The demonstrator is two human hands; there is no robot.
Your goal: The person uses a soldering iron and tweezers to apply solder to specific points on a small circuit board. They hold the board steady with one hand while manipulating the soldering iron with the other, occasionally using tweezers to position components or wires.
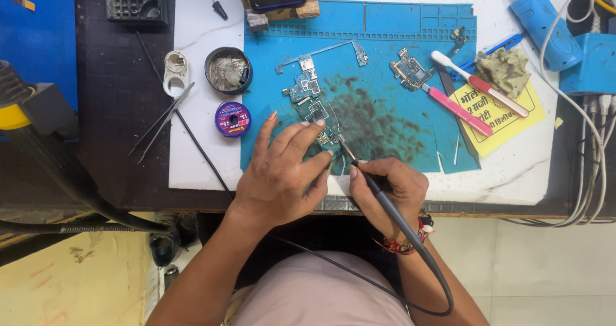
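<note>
Hands (pixel 333 178) just below green circuit board (pixel 316 111).

Arms: both forearms are bare, with no sleeves reaching them.
Left hand (pixel 279 178): no ring, watch or band shows on it or its wrist.
Right hand (pixel 388 188): bare fingers (pixel 355 170), short plain nails.
Right wrist: a bundle of red threads (pixel 404 244) with yellow and dark strands, knotted, loose ends sticking out.
Lap: pale pinkish-grey cloth (pixel 321 294), smooth and unpatterned.
</note>
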